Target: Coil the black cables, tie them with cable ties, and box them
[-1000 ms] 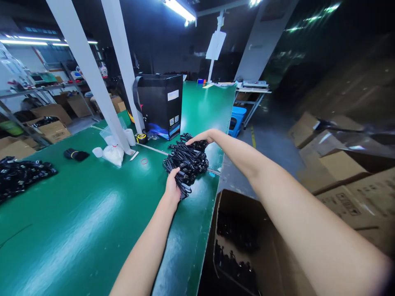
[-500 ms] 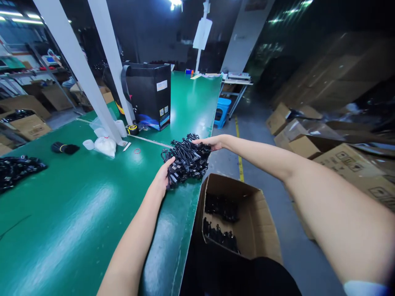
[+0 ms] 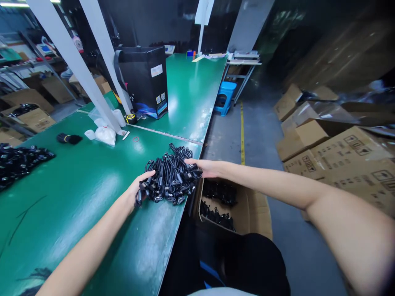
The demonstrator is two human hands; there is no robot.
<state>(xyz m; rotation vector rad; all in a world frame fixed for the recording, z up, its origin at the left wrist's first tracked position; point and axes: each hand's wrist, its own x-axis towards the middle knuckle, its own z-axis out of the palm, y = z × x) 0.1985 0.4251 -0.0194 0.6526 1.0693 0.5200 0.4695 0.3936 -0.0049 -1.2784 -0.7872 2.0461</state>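
Note:
A bundle of black cables (image 3: 169, 176) with plug ends rests at the right edge of the green table (image 3: 77, 197). My left hand (image 3: 135, 190) grips the bundle's near left side. On the far right side, my right hand (image 3: 203, 167) cups the same bundle over the table's edge. Below that edge stands an open cardboard box (image 3: 247, 205) on the floor, with more black cables lying inside it.
A black carton (image 3: 145, 80) stands at the back by white slanted posts (image 3: 74, 70). White bags and cups (image 3: 105, 131) and another pile of black cables (image 3: 21, 160) lie to the left. A blue stool (image 3: 224, 96) and stacked cardboard boxes (image 3: 333, 152) line the aisle.
Both hands have dragged the cable bundle toward me along the table's right edge, and it now sits above the open box. My view has shifted nearer and downward.

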